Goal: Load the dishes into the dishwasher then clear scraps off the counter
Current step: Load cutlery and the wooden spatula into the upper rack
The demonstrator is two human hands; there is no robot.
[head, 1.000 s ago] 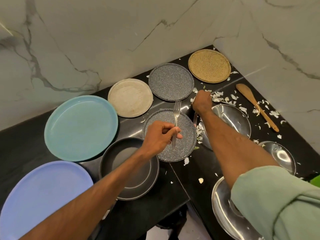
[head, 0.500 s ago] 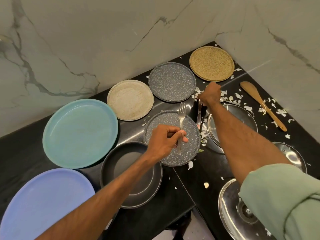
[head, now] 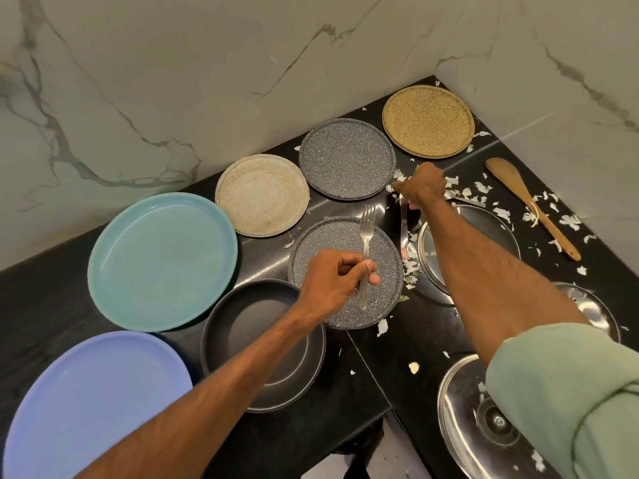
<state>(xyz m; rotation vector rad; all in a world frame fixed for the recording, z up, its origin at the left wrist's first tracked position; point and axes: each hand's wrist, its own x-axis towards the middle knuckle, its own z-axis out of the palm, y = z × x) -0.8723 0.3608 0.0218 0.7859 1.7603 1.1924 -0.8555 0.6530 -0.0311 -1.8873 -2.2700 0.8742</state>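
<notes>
While a slim steel fork (head: 366,243) is pinched at mid-handle between the thumb and curled fingers of the left hand (head: 332,281), tines pointing away toward the wall, it is held over a round, speckled grey plate (head: 321,243) near the middle of a glossy black counter (head: 34,305); whether the fork touches the plate cannot be told. A narrow, flat steel utensil (head: 403,233), its type not discernible, is gripped at its far end by the closed fingers of the right hand (head: 423,186) and is angled back toward the viewer between that plate and a shallow, mirror-bright steel lid (head: 484,233). Six more round dishes are laid flat around the fork: a second speckled grey plate (head: 345,157) and a grainy mustard-coloured plate (head: 428,121) by the veined marble wall (head: 173,81), a rough beige plate (head: 261,195), a smooth matte teal plate (head: 162,261), a lavender-blue plate (head: 90,402) at the near left edge, and a shallow black pan (head: 256,340) with a raised rim, partly hidden under the left forearm. Two further polished steel lids are seen at the right, the nearer one (head: 477,430) fitted with a central knob and partly covered by a rolled pale green sleeve (head: 570,392). A wooden spatula (head: 529,205) with a rounded blade is laid diagonally at the far right. Torn white scraps (head: 501,212), thin and flaky, are scattered over the right half of the counter, thickest around the right hand.
</notes>
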